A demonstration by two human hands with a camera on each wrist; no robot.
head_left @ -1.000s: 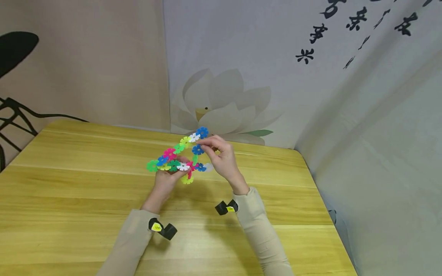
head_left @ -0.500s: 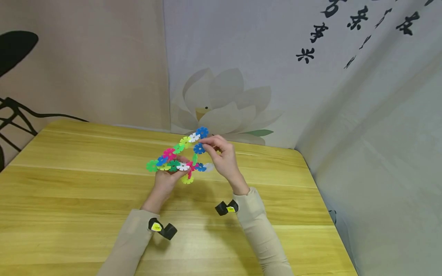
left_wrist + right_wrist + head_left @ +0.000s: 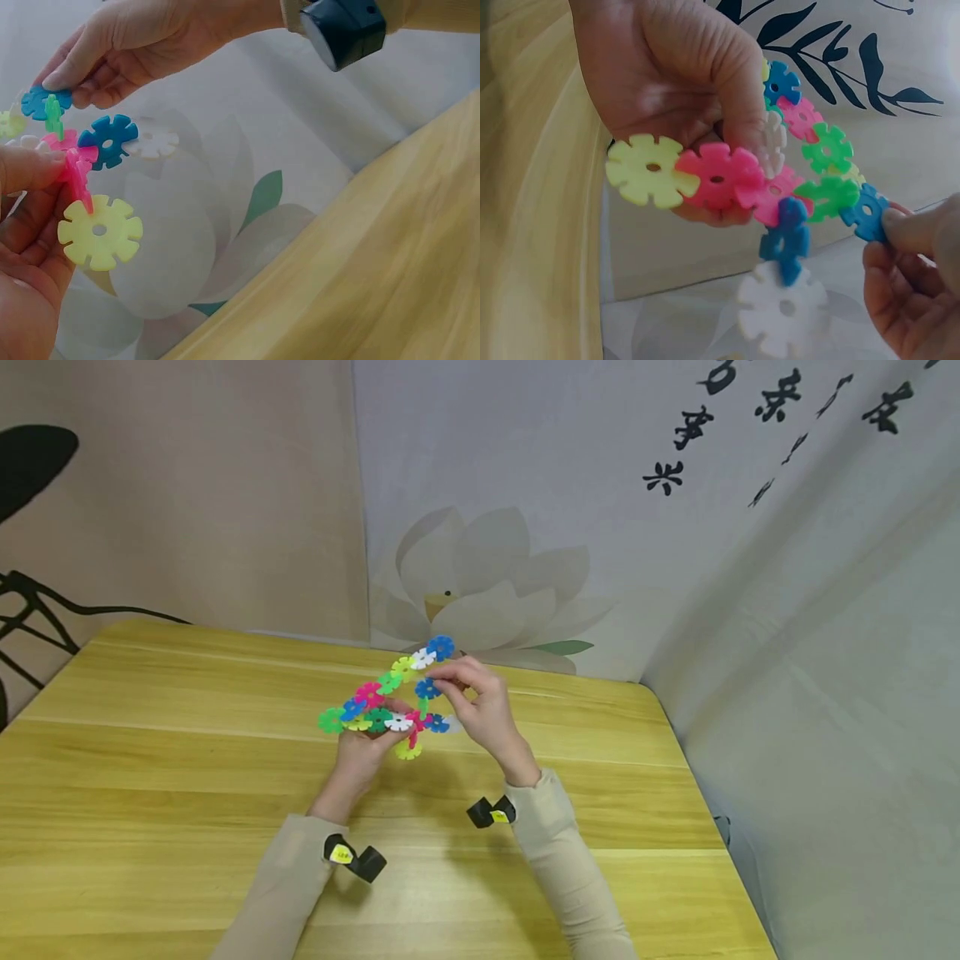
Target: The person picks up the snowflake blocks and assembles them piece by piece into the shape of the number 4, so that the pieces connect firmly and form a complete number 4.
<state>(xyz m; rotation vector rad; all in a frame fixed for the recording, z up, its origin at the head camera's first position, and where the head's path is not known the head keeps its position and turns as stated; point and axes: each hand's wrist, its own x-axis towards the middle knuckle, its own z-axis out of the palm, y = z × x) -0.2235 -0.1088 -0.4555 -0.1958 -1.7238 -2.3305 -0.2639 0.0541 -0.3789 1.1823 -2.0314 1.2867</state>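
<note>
Several notched plastic snowflake discs are slotted together into a colourful frame above the table. My left hand (image 3: 360, 762) grips its lower row around the white disc (image 3: 398, 722) and the pink discs (image 3: 718, 178). Between thumb and forefinger, my right hand (image 3: 482, 702) pinches a blue disc (image 3: 868, 214), which joins a light green disc (image 3: 826, 199) rising from the pink ones. The upper row ends in another blue disc (image 3: 440, 647), just above the right fingertips. A yellow disc (image 3: 101, 234) hangs below the pink discs. Off to the right stick out a blue disc (image 3: 109, 142) and a whitish disc (image 3: 784, 307).
The wooden table (image 3: 187, 793) lies beneath both hands. Behind it hangs a pale cloth backdrop (image 3: 510, 443) with a printed lotus and black characters. Each sleeve carries a small black wrist camera, left (image 3: 367, 864) and right (image 3: 480, 812).
My right hand has shifted the pinched blue disc slightly right, then back left and a little down, tilting the green disc. My left hand and the rest of the frame stay nearly still.
</note>
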